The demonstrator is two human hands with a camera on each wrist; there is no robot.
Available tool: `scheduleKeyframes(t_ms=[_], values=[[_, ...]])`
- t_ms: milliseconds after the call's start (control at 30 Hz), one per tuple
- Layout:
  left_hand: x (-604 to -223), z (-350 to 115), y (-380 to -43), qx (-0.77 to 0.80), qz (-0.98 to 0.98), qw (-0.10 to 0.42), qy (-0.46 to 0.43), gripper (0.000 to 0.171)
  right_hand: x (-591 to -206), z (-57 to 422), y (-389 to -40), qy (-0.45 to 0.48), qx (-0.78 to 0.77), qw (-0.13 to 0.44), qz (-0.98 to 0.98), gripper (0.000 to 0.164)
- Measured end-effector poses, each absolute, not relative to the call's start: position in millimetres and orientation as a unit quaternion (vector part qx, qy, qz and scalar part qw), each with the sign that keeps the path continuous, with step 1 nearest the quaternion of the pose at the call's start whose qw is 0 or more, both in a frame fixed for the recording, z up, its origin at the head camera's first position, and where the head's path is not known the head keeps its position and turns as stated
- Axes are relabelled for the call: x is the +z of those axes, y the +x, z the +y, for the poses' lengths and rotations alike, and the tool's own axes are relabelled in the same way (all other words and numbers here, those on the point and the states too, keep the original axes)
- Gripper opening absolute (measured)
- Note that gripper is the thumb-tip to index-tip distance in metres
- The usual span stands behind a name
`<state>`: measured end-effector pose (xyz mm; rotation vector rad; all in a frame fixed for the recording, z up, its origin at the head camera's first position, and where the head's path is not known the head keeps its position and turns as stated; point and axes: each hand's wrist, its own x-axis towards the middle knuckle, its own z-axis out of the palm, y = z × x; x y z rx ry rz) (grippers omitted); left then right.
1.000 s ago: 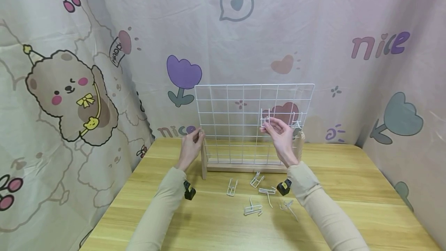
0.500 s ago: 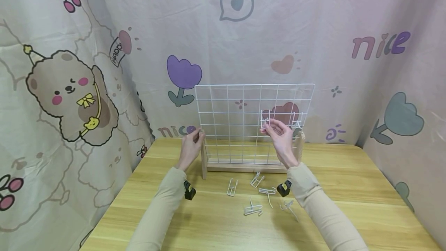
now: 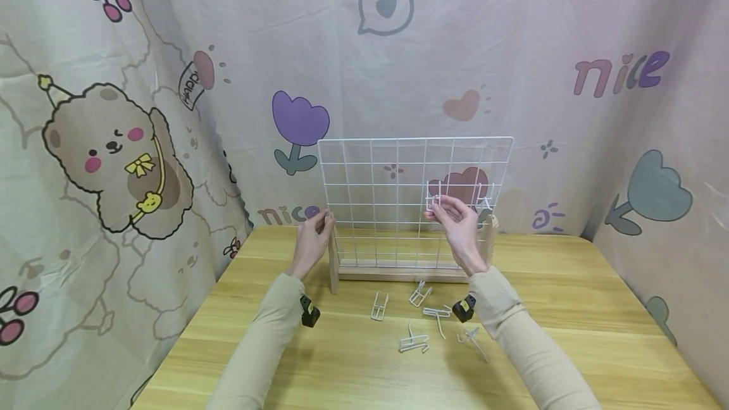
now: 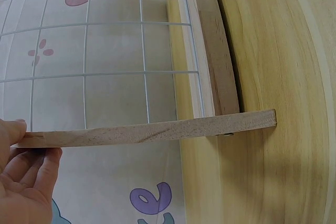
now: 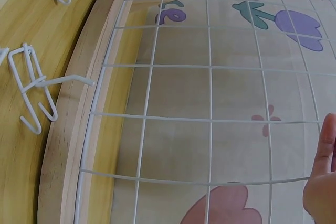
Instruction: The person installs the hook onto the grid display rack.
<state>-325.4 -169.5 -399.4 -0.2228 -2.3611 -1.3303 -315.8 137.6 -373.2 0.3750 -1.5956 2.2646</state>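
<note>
A white wire grid panel (image 3: 387, 173) stands upright in a wooden stand (image 3: 404, 274). My left hand (image 3: 310, 239) pinches the top of the stand's left post (image 3: 333, 264); in the left wrist view the thumb and fingers (image 4: 48, 174) lie on opposite faces of this post (image 4: 142, 132). With my right hand (image 3: 462, 233) I pinch a white wire hook (image 3: 433, 190) at the grid's right half. Whether its prongs catch a grid wire cannot be told. Another white hook (image 3: 484, 198) hangs near the grid's right edge, partly behind my fingers.
Several loose white wire hooks, among them one at the left (image 3: 380, 306) and one nearer the front (image 3: 413, 341), lie on the wooden table (image 3: 342, 366) before the stand. A patterned curtain (image 3: 387, 68) rises close behind the grid.
My right hand and the pinched hook have shifted slightly downward along the grid. The left hand, the stand and the loose hooks stay where they were.
</note>
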Motion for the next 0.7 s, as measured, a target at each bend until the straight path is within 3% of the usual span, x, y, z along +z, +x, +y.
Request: scheduleKeyframes(t_ms=[300,700], values=[[-398.8,-169.0,-324.2,-0.483,-0.847,0.206,-0.08,0.043,-375.2,138.3,-315.7,0.127,0.793,0.173,-0.57,0.024],[-399.0,-169.3,-324.8,-0.486,-0.846,0.203,-0.083,0.044,-377.8,137.8,-317.5,0.132,0.786,0.184,-0.575,0.025]])
